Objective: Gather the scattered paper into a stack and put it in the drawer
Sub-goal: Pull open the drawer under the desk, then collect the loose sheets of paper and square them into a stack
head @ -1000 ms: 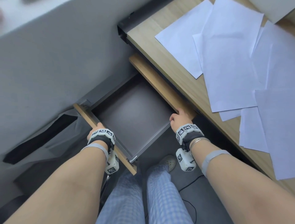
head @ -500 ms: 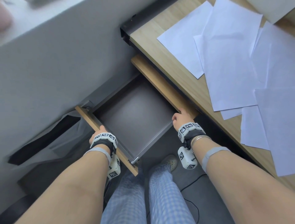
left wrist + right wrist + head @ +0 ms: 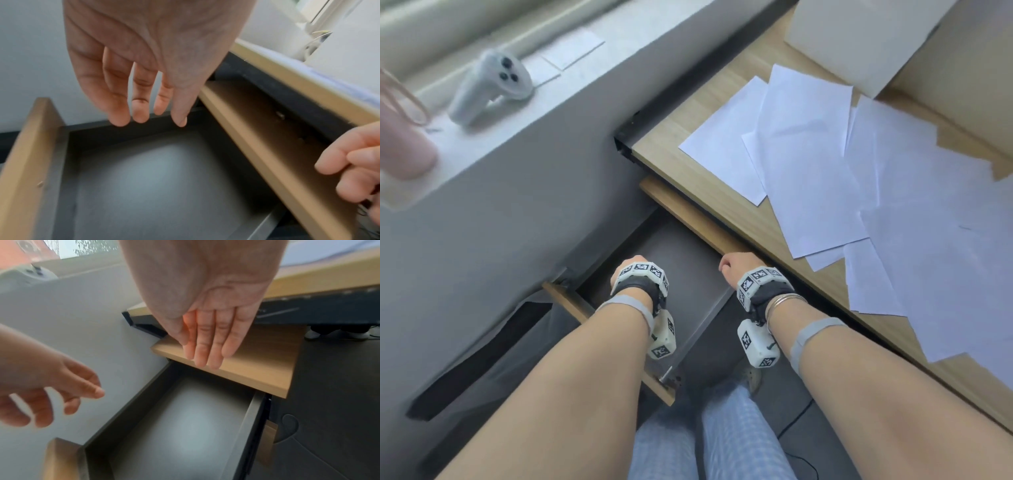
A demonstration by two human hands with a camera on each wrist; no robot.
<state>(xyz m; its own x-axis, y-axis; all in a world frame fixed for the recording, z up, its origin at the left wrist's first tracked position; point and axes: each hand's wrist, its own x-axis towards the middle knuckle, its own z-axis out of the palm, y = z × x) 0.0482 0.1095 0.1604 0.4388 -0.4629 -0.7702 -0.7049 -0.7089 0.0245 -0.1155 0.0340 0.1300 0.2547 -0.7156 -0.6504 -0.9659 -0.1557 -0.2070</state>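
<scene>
Paper (image 3: pixel 825 178): lying scattered on the table (image 3: pixel 688 164), roughly half a dozen white sheets fanned out and overlapping, some hanging slightly past the near edge. None stacked yet, none in the drawer (image 3: pixel 626 260).

Handling guess: feather-light, floppy, thin; sliding easily on the smooth wood-grain laminate, so sweeping flat-palmed toward one pile probably working better than pinching single sheets. Overhanging edges looking like the easy place for getting fingers under. Once piled, likely needing a tap on the long edge for squaring, then a two-sided hold at mid-edges to stop sagging. Creasing being the main risk; nothing fragile otherwise.

Drawer: standing pulled out below the table edge, wood-coloured front and side rim, dark grey smooth floor (image 3: pixel 164 178), nothing visible inside.

Left hand (image 3: pixel 148 65): grip released, fingers (image 3: pixel 141 112) hanging straight over the drawer, holding nothing. Right hand (image 3: pixel 205 313): grip released too, fingers (image 3: pixel 207 344) flat and together, hovering above the drawer's wooden rim (image 3: pixel 257 369), contact not clear.

White controller (image 3: pixel 489 82) sitting on the window ledge (image 3: pixel 571 85), well apart.
</scene>
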